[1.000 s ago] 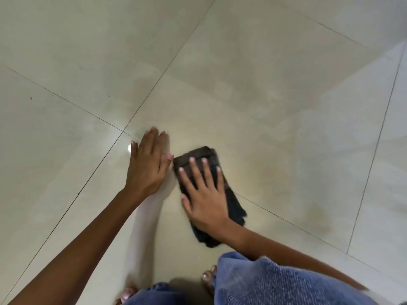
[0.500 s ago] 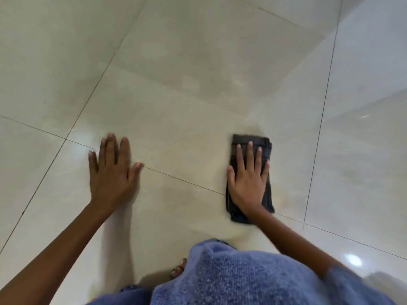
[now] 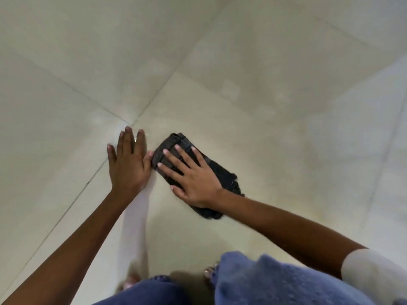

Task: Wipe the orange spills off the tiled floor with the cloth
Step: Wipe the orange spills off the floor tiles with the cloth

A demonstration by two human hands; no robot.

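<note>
A dark folded cloth [image 3: 222,176] lies on the pale tiled floor [image 3: 242,89] in the middle of the view. My right hand [image 3: 190,176] presses flat on it with straight, spread fingers. My left hand [image 3: 128,161] rests flat on the bare tile just left of the cloth, its thumb almost touching the cloth's edge. A faint yellowish tint [image 3: 248,142] shows on the tile around and to the right of the cloth. The part of the cloth under my palm is hidden.
Grout lines cross near my left fingertips [image 3: 132,125]. My knees in blue fabric [image 3: 253,280] and bare toes [image 3: 209,271] fill the bottom edge. Glossy tile stretches away on all sides.
My right hand has slid the cloth back to the left, up against my left hand; half a second ago it was far out to the right. The left hand stays planted.
</note>
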